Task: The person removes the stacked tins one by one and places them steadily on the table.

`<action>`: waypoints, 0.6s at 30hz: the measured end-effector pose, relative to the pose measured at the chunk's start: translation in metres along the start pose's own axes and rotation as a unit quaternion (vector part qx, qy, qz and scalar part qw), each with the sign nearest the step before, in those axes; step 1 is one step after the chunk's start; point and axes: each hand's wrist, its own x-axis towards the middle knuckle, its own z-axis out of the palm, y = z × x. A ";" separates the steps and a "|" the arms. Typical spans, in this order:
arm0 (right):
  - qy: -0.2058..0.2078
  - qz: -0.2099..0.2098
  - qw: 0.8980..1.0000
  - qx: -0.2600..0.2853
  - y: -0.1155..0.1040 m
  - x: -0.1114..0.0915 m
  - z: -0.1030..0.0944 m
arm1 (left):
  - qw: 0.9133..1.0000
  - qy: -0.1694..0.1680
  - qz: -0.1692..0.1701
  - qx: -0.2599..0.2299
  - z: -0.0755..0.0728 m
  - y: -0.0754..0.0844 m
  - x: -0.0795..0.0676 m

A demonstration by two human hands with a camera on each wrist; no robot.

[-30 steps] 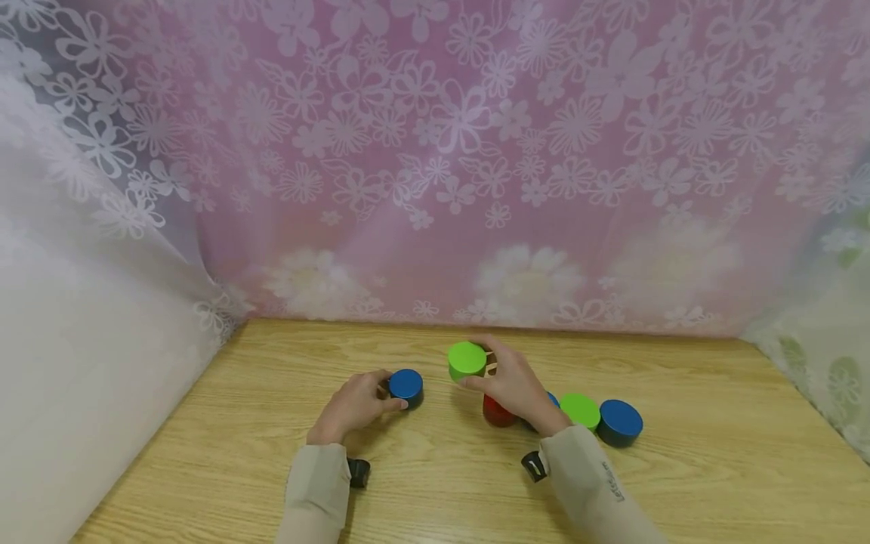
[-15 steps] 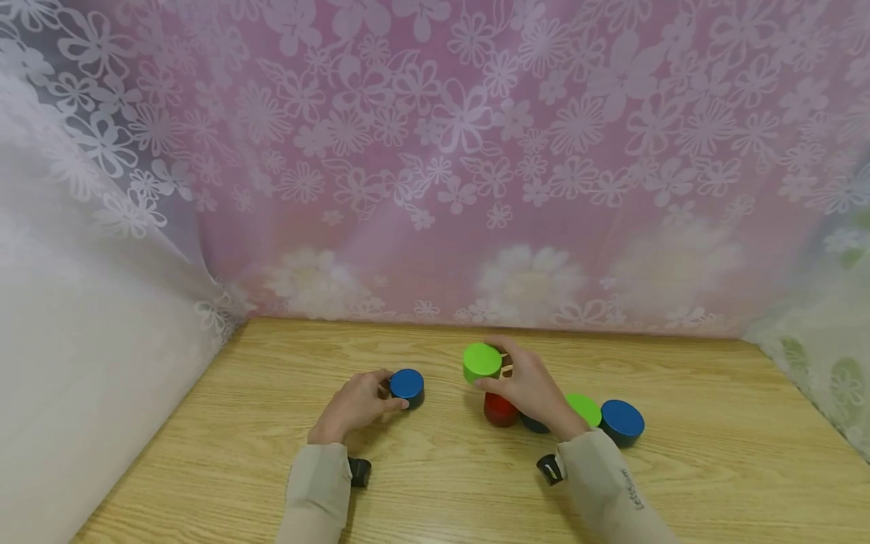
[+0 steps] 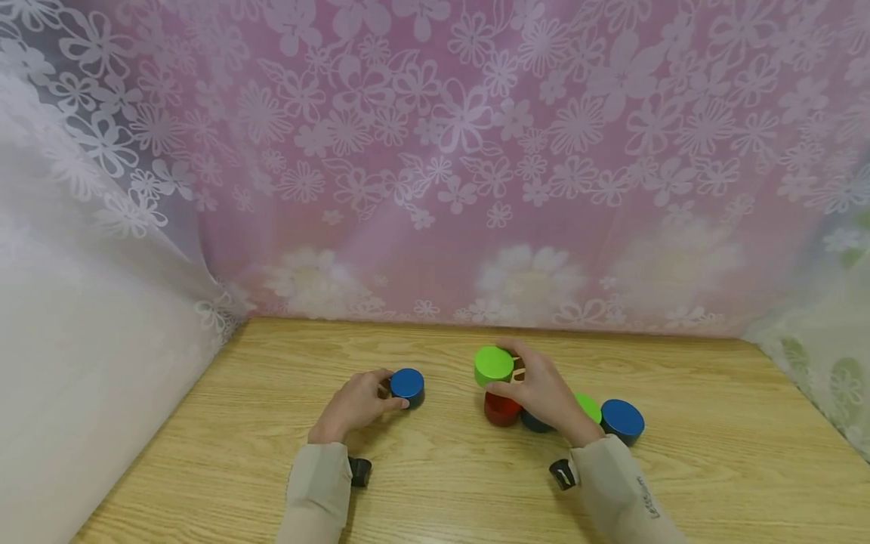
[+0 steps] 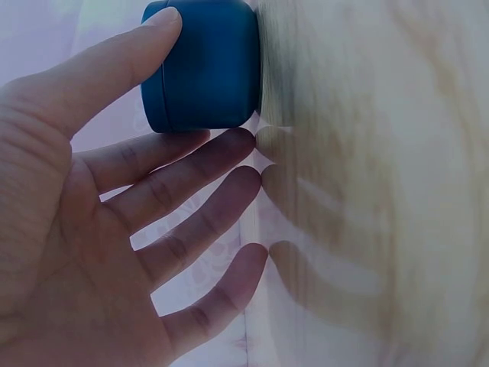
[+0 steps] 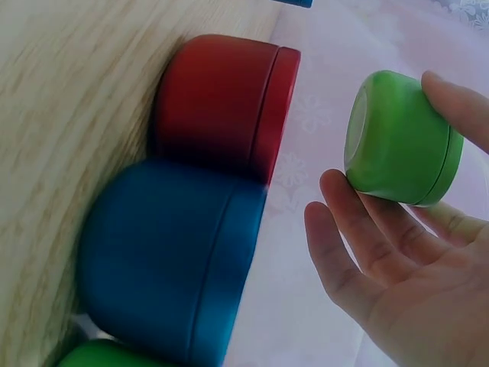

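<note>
My left hand (image 3: pixel 355 406) holds a small blue lidded tin (image 3: pixel 407 387) between thumb and fingers. The tin stands on the wooden table; the left wrist view shows my thumb against the blue tin's (image 4: pixel 206 69) lid side. My right hand (image 3: pixel 537 385) grips a green lidded tin (image 3: pixel 493 364), raised off the table and above a red tin (image 3: pixel 501 412). In the right wrist view, thumb and fingers hold the lifted green tin (image 5: pixel 401 141), apart from the red tin (image 5: pixel 221 107). A second blue tin (image 5: pixel 168 260) touches the red one and is partly hidden by my right hand in the head view.
The row continues right with another green tin (image 3: pixel 588 408), half covered by my right wrist, and a larger blue tin (image 3: pixel 622 421). A floral curtain (image 3: pixel 435 189) hangs behind the wooden table (image 3: pixel 435 499), with pale cloth at both sides.
My right hand has carried the green tin rightward, from left of the red tin to above it. The left hand and its blue tin have stayed put.
</note>
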 end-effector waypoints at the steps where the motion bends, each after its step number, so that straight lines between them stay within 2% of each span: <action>1: 0.000 0.003 1.000 -0.001 0.000 -0.001 -0.001 | 1.000 0.000 -0.001 -0.001 0.000 0.000 0.000; 18: 0.004 0.026 0.999 -0.020 0.007 -0.010 -0.014 | 1.000 0.000 0.005 -0.005 0.001 -0.002 0.001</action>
